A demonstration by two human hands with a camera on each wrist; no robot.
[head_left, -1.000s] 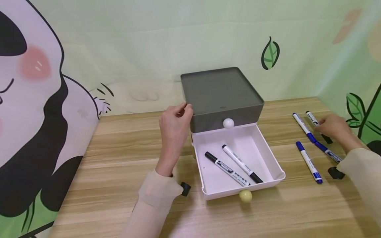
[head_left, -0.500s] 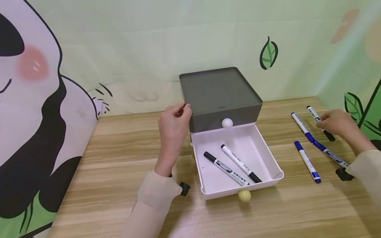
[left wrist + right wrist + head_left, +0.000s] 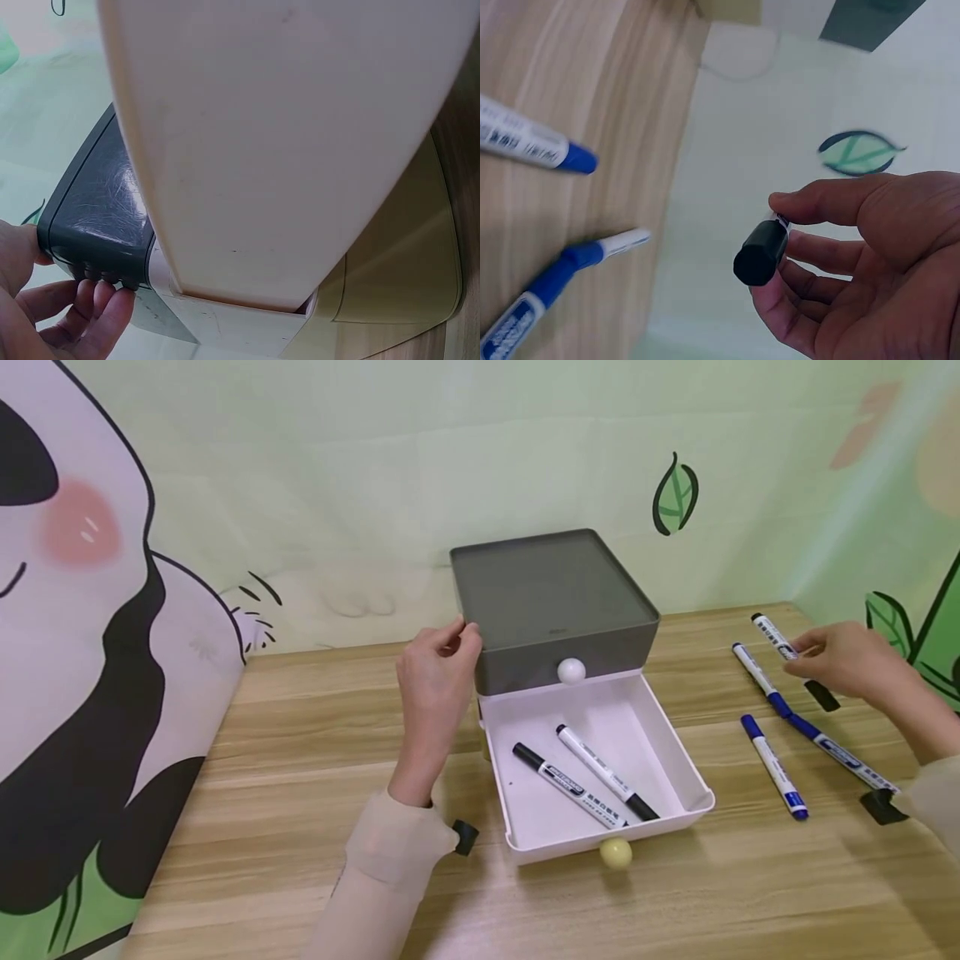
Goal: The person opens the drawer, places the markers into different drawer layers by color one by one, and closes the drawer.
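Observation:
In the head view, my right hand (image 3: 855, 662) pinches a black-capped whiteboard marker (image 3: 772, 635) between thumb and fingers, its cap pointing toward me. The right wrist view shows that marker's black cap (image 3: 761, 255) end-on, with the hand (image 3: 885, 262) behind it. My left hand (image 3: 438, 681) holds the front left corner of the grey-topped desktop drawer unit (image 3: 555, 589); the left wrist view has its fingers (image 3: 105, 315) along the unit's side. Below, the white drawer (image 3: 652, 727) is pulled out, with two black-capped markers (image 3: 600, 768) lying in it.
Several blue-capped markers lie on the wooden table to the right: one nearer me (image 3: 776, 768), and two end to end, a far one (image 3: 753, 668) and a near one (image 3: 840, 752). A yellow knob (image 3: 617, 853) sticks out from the drawer front. A printed cloth wall (image 3: 360, 485) stands behind.
My right hand has lifted the black-capped marker off the table and shifted it slightly left and upward in view. My left hand stays at the unit's corner.

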